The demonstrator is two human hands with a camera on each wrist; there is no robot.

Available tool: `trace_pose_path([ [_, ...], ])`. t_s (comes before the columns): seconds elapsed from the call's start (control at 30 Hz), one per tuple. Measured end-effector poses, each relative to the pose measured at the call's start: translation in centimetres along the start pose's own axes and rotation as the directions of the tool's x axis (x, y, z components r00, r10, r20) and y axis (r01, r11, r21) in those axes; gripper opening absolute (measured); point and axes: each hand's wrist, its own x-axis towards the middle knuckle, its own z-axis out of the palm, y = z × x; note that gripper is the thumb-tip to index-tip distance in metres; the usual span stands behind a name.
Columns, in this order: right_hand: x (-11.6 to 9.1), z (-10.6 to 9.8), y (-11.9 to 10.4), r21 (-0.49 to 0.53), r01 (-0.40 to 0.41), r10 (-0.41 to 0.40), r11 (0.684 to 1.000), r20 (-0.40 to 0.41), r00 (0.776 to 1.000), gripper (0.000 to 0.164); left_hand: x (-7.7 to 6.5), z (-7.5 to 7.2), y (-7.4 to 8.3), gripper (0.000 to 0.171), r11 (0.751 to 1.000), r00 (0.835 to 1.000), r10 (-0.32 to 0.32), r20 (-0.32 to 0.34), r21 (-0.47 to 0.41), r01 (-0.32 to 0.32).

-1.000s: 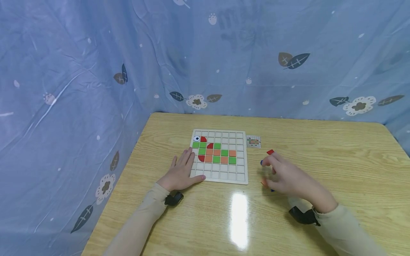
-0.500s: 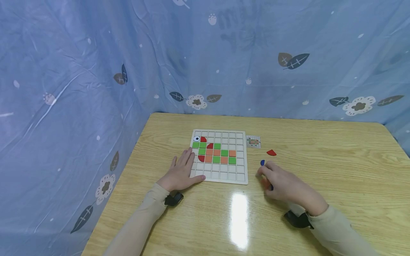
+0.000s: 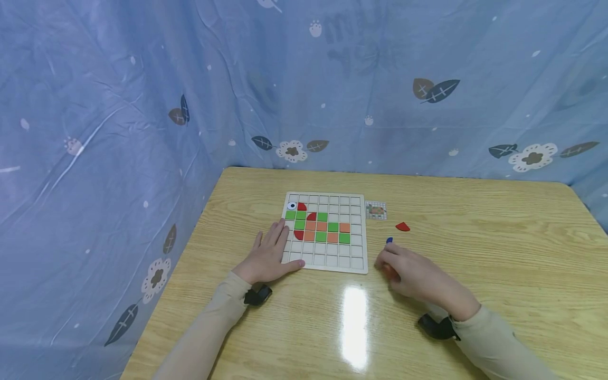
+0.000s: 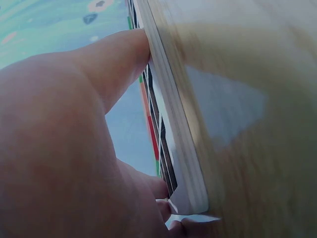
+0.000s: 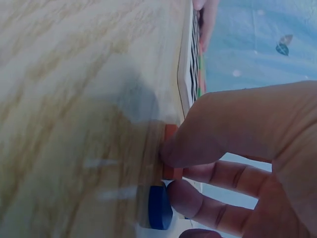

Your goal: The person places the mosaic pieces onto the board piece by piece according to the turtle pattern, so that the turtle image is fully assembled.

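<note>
A square cream grid board (image 3: pixel 337 261) carries green, orange and red tiles and a white eye tile (image 3: pixel 292 206). My left hand (image 3: pixel 267 257) rests flat, fingers spread, on the board's left edge, its thumb on the near edge. To the right of the board, my right hand (image 3: pixel 418 277) pinches an orange tile (image 5: pixel 171 130) low at the table top, the thumb against it and fingers behind. In the right wrist view a blue piece (image 5: pixel 159 208) lies beside the fingertips. Another blue piece (image 3: pixel 389 240) shows just beyond the hand, partly covered.
A small picture card (image 3: pixel 376 210) lies against the board's right edge. A red quarter-round tile (image 3: pixel 402 227) sits right of it, beyond my right hand. Blue patterned cloth (image 3: pixel 356 95) hangs behind and left of the wooden table (image 3: pixel 499 227).
My right hand has moved left and nearer the board, its fingers closing around the orange tile. The red tile is now fully uncovered. My left hand and the board have stayed put.
</note>
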Motion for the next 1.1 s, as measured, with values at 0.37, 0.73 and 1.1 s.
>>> trace_pose_path([
  [0.37, 0.1, 0.4, 0.1, -0.006, -0.037, 0.037, 0.999, 0.023, 0.999, 0.034, 0.1, 0.1, 0.0, 0.105, 1.0, 1.0, 0.01, -0.022, -0.007, -0.01],
  [0.73, 1.1, -0.1, 0.4, 0.004, -0.085, 0.085, 0.996, 0.008, 0.996, 0.026, 0.2, 0.4, -0.2, 0.107, 1.0, 1.0, -0.005, -0.003, 0.001, 0.005],
  [1.1, 3.3, -0.7, 0.5, 0.01, 0.015, -0.014, 1.0, -0.089, 0.996, 0.023, 0.2, 0.3, -0.2, 0.107, 1.0, 1.0, -0.003, -0.003, -0.005, 0.003],
])
